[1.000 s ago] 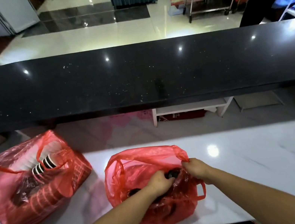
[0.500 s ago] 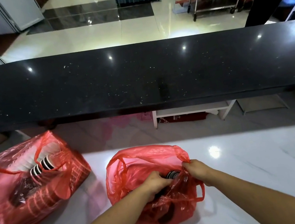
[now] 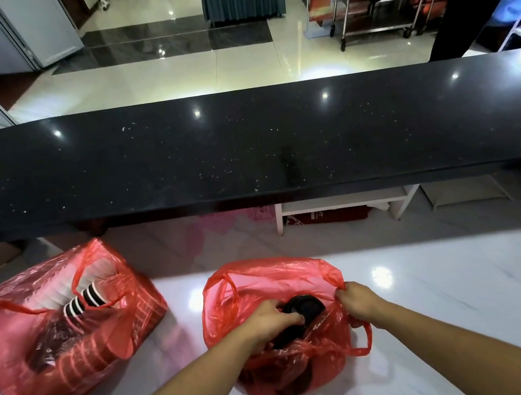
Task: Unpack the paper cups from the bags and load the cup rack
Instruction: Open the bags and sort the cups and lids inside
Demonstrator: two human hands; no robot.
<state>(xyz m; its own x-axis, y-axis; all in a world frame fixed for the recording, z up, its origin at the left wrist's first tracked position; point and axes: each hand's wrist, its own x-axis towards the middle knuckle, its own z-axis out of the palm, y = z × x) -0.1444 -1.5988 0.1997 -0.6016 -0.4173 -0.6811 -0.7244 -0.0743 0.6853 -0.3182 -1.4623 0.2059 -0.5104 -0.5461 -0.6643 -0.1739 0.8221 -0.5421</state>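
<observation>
Near the middle of the white counter's (image 3: pixel 448 321) front edge, the small red bag's (image 3: pixel 268 286) rim is pinched by the right hand (image 3: pixel 357 302), and a black round-topped stack (image 3: pixel 304 306) in its mouth is gripped by the left hand's (image 3: pixel 271 324) curled fingers. Toward the left edge, striped paper cups (image 3: pixel 84 299) are seen poking from a bigger red bag (image 3: pixel 55 365). Beyond, the black ledge (image 3: pixel 243 144) is seen.

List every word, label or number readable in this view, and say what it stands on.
No text here can be read.
Flat red box under the white shelf: pale marks, too blurred to read.
Pink printed sheet left of it: dark print, too blurred to read.
</observation>
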